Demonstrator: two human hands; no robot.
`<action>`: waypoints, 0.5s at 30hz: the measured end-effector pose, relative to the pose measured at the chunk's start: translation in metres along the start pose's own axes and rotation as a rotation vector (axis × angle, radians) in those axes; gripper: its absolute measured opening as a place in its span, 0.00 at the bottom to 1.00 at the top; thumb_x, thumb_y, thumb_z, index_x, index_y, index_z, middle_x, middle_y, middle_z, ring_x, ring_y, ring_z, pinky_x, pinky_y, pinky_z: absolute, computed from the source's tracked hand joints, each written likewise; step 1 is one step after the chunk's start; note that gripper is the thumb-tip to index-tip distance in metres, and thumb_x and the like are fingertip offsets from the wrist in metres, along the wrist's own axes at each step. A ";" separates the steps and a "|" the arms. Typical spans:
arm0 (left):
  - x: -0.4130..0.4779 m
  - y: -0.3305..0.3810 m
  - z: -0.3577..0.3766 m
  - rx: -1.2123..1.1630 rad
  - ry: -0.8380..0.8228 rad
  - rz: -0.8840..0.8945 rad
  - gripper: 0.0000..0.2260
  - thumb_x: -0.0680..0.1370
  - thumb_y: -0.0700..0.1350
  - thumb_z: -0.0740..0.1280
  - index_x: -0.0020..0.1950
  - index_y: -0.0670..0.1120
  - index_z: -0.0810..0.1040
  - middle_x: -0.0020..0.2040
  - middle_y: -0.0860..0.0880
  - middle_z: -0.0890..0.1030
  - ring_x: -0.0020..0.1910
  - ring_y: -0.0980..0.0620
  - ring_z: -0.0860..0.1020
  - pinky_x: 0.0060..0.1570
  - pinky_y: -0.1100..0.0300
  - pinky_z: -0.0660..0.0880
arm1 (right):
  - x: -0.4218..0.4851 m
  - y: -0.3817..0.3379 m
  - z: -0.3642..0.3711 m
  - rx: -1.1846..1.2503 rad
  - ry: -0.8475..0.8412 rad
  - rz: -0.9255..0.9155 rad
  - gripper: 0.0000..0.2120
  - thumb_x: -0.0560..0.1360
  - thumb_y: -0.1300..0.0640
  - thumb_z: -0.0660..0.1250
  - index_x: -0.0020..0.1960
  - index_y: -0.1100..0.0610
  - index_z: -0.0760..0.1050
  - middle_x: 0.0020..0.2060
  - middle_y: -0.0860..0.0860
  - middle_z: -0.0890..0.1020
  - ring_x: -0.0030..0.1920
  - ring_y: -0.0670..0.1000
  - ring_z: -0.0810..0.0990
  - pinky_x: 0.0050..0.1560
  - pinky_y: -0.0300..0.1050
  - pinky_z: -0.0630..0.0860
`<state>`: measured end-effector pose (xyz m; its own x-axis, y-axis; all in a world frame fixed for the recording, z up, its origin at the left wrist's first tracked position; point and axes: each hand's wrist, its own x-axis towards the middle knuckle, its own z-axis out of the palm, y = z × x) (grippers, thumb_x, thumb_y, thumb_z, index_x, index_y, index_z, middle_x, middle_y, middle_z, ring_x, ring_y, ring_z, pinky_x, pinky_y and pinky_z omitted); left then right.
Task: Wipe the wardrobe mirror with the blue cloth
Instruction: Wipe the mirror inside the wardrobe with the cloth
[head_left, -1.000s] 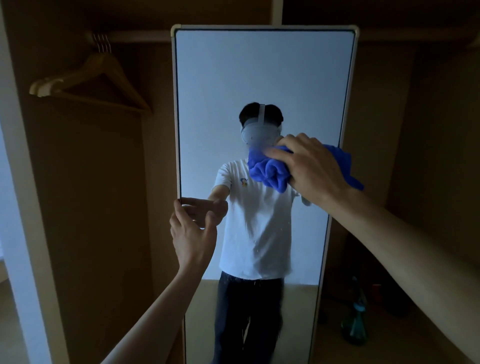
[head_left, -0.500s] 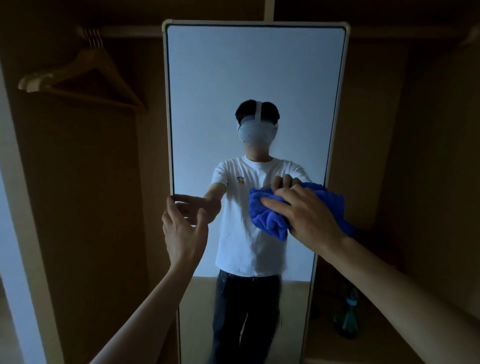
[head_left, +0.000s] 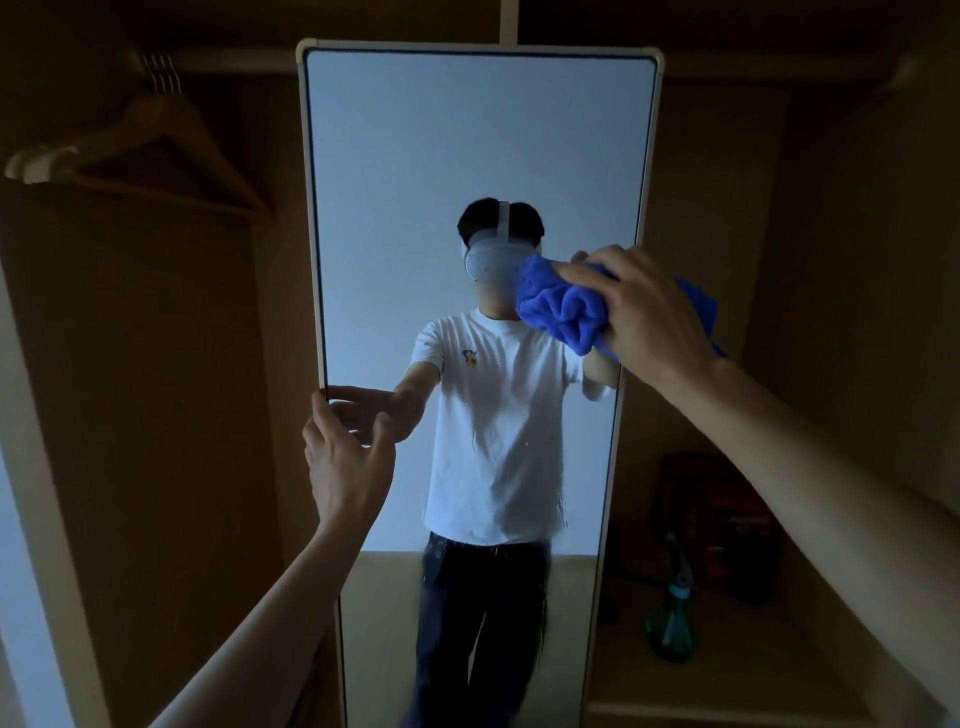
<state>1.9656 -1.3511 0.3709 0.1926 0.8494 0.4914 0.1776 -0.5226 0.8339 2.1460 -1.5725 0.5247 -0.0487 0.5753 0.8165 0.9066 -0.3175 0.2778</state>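
A tall white-framed wardrobe mirror (head_left: 467, 145) stands upright in front of me and reflects a person. My right hand (head_left: 649, 312) grips the bunched blue cloth (head_left: 563, 306) and holds it against the glass near the mirror's right edge, at mid height. My left hand (head_left: 345, 452) holds the mirror's left edge, with the thumb on the glass and the fingers round the frame. Small water drops show on the lower glass.
The mirror stands inside a dim wooden wardrobe. Wooden hangers (head_left: 135, 145) hang from a rail at the upper left. At the lower right, a green spray bottle (head_left: 670, 623) stands on the wardrobe floor beside a dark red box (head_left: 722, 519).
My right hand has moved the cloth up the glass and to the right, after a downward stroke half a second ago. My left hand has stayed on the mirror's left edge.
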 end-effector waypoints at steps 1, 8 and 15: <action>-0.001 0.000 0.001 0.003 0.005 0.001 0.35 0.82 0.55 0.64 0.83 0.48 0.50 0.80 0.42 0.60 0.76 0.39 0.65 0.68 0.37 0.71 | 0.000 0.002 0.000 0.007 0.002 0.003 0.24 0.70 0.69 0.73 0.65 0.59 0.78 0.51 0.58 0.79 0.51 0.60 0.76 0.49 0.59 0.75; -0.001 -0.004 0.003 0.034 0.034 0.031 0.35 0.82 0.55 0.64 0.83 0.48 0.51 0.79 0.41 0.62 0.76 0.39 0.65 0.69 0.36 0.70 | -0.037 -0.003 0.026 0.027 -0.005 -0.003 0.24 0.68 0.68 0.76 0.62 0.60 0.78 0.51 0.57 0.79 0.49 0.58 0.77 0.47 0.57 0.77; -0.004 -0.001 0.001 0.041 0.026 0.035 0.35 0.81 0.53 0.65 0.83 0.48 0.51 0.79 0.41 0.62 0.75 0.38 0.65 0.67 0.35 0.71 | -0.086 -0.016 0.056 -0.033 -0.121 0.008 0.22 0.79 0.58 0.62 0.72 0.57 0.70 0.56 0.56 0.78 0.53 0.57 0.77 0.53 0.56 0.76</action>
<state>1.9652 -1.3542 0.3680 0.1743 0.8319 0.5268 0.2110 -0.5541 0.8052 2.1591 -1.5752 0.4215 0.0113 0.6584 0.7526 0.8923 -0.3464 0.2897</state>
